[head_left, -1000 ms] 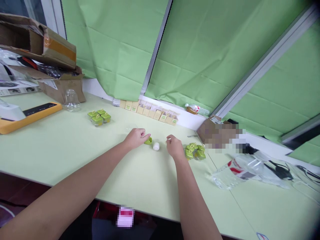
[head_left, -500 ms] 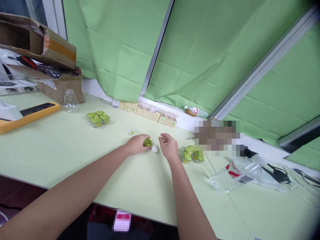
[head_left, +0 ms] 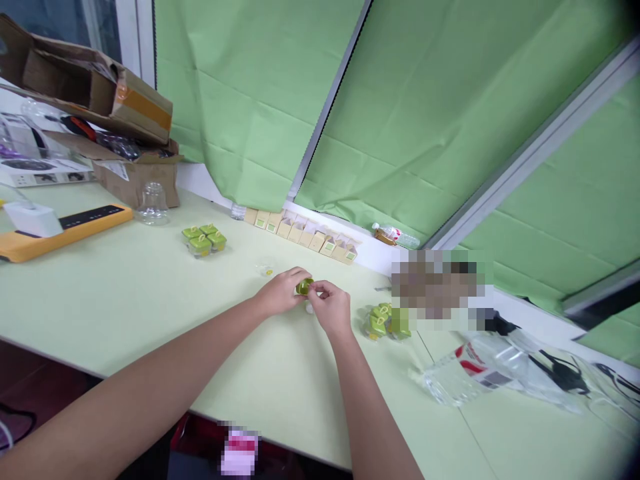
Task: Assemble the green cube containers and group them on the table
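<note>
My left hand grips a small green lid with its hollow side facing me. At the lid's right edge, the fingertips of my right hand are pinched together. The thin yellow cord loop they held earlier is now hidden by the fingers and lid. A small white lump sits on the table under my right fingers, partly covered. Just beyond my left hand lies a clear plastic piece with a yellow spot. To the right of my right hand is a group of green-lidded clear containers with yellow loops.
More green-lidded containers stand at the left. A row of small beige boxes lines the wall. Cardboard boxes, a clear dome and an orange power strip are far left. A large plastic bottle lies right.
My right hand has moved left, bringing its pinched fingers from beside the green lid onto its edge. The lid has turned slightly in my left hand. The camera view has shifted a little.
</note>
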Tool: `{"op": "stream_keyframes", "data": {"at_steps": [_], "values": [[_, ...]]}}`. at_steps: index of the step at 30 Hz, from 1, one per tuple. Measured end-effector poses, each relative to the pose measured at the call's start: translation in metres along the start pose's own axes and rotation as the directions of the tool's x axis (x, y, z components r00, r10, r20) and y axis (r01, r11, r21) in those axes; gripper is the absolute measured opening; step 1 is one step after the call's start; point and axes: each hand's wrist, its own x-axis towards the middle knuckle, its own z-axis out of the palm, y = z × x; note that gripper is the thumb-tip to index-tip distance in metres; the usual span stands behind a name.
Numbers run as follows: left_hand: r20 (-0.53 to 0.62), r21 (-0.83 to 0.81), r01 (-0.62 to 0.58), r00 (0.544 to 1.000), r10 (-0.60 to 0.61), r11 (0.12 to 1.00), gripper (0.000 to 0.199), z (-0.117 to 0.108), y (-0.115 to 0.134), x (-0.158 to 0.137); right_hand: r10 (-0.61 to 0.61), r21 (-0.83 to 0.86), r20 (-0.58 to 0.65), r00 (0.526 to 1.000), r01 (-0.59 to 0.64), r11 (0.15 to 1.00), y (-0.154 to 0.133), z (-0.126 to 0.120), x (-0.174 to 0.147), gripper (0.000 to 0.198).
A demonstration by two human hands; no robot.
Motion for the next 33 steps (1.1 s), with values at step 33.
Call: {"op": "stream_keyframes", "data": {"at_steps": [33], "values": [[-0.038,-0.021,0.013,0.999,-0.014,1.000,0.039,-0.001,0.006,0.000,-0.070,-0.079,0.106,0.992,0.079,0.994,-0.008,0.002,-0.004,0.030]]}}
